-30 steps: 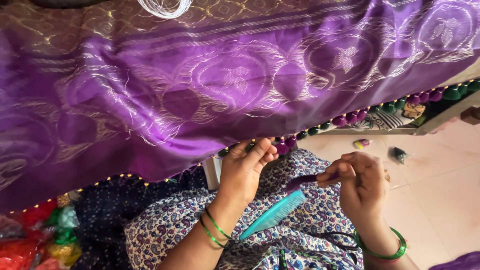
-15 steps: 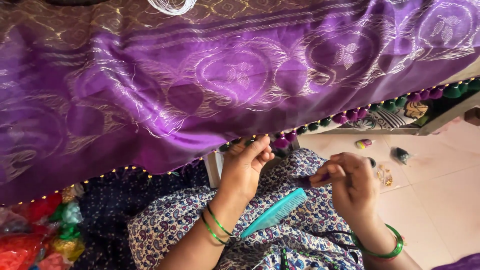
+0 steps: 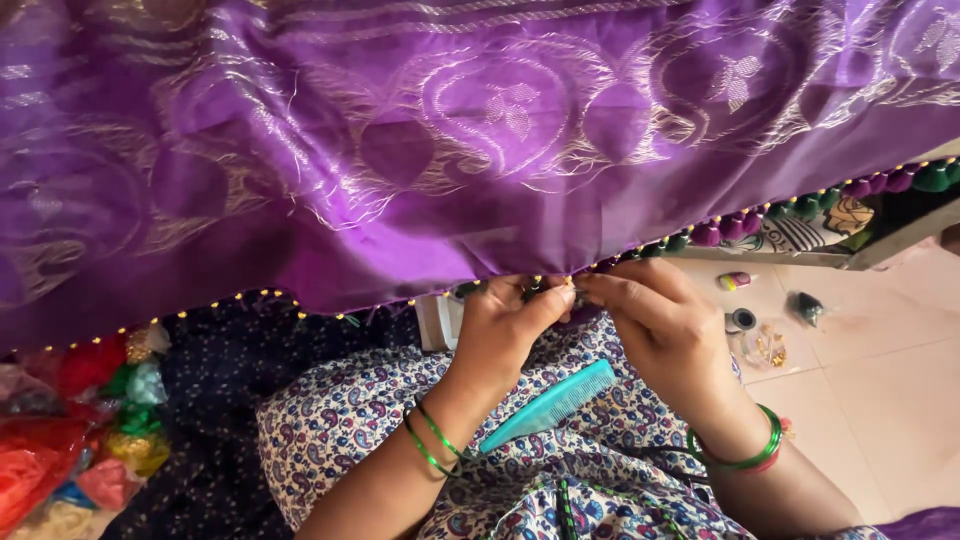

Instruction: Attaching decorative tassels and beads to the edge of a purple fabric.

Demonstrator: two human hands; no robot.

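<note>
Far left on the floor: pile of coloured thread bundles [image 3: 70, 440], untouched. Purple silk sari [image 3: 420, 150] hangs overhead; its beaded hem [image 3: 640, 252] runs left-low to right-high, directly above both hands. Left hand [image 3: 505, 335] pinches the hem edge, fingers closed on it. Teal comb [image 3: 550, 405] lies loose on the lap between the wrists. Right hand [image 3: 665, 325] meets the left at the same spot, fingertips pinched; whether on thread or needle, cannot tell.
</note>
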